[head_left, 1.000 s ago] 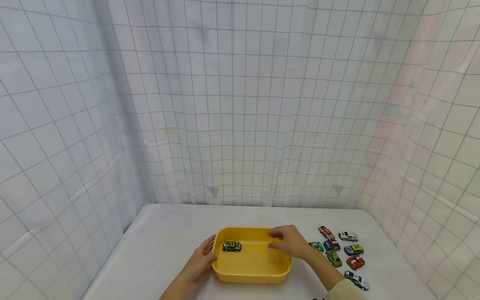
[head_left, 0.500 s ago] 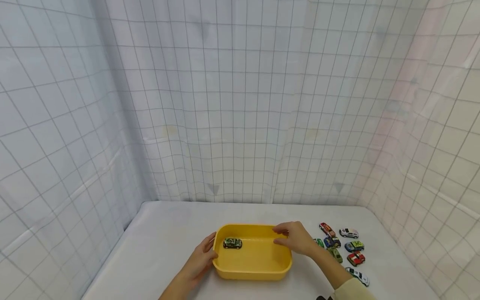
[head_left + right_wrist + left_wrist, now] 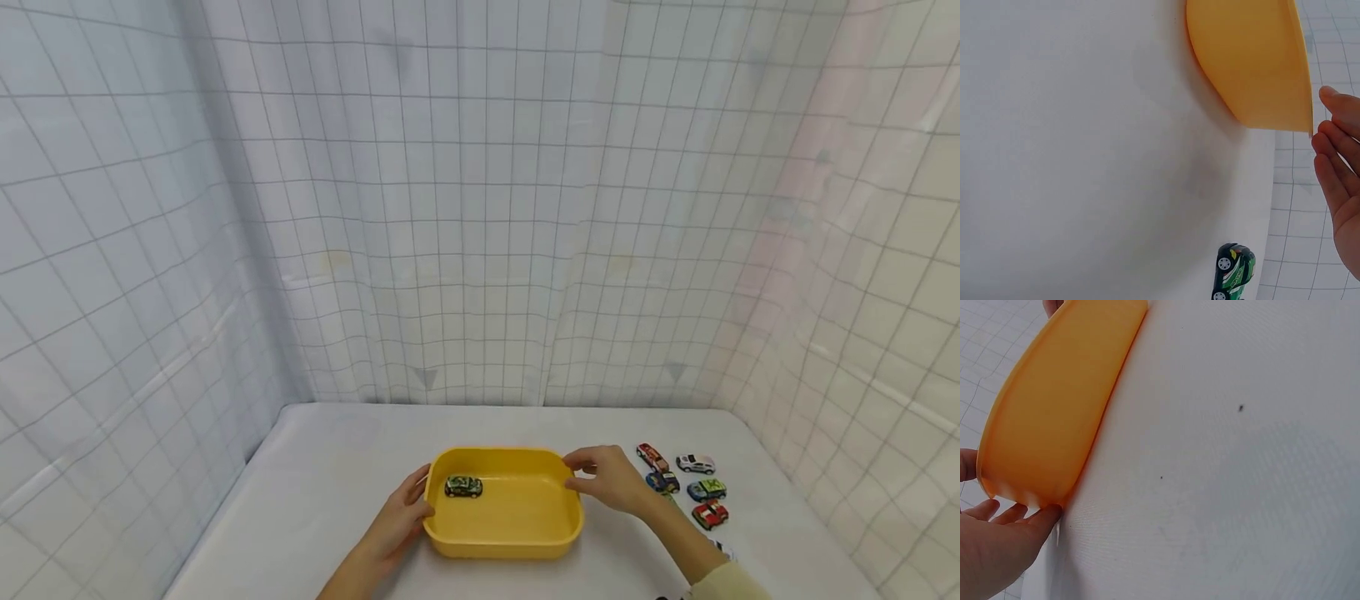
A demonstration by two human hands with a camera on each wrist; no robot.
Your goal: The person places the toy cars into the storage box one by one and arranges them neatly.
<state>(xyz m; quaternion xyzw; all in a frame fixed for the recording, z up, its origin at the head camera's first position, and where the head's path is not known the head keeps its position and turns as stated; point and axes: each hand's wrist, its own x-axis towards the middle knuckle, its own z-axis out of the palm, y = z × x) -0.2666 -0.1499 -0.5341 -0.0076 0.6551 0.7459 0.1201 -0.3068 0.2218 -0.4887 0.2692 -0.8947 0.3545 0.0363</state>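
Observation:
A yellow plastic tray (image 3: 502, 551) stands on the white table, with a dark green patterned toy car (image 3: 463, 487) lying inside near its left end. My left hand (image 3: 393, 521) grips the tray's left end, thumb over the rim and fingers against the outer wall (image 3: 1041, 444). At the right rim hovers my right hand (image 3: 611, 477), fingers loosely bent and nothing held. In the right wrist view its fingertips are close to the rim; whether they touch cannot be told. A green and black toy car (image 3: 1234, 272) shows in the right wrist view.
Right of the tray lie several toy cars, among them a red one (image 3: 710, 514), a white one (image 3: 696, 463) and a blue and lime one (image 3: 707, 490). My right forearm partly covers others. Gridded white curtains (image 3: 480, 250) surround the table.
My right hand has moved right, from above the tray's inside to its right rim, now hiding more cars. The left hand keeps its grip, and the tray has stayed in place.

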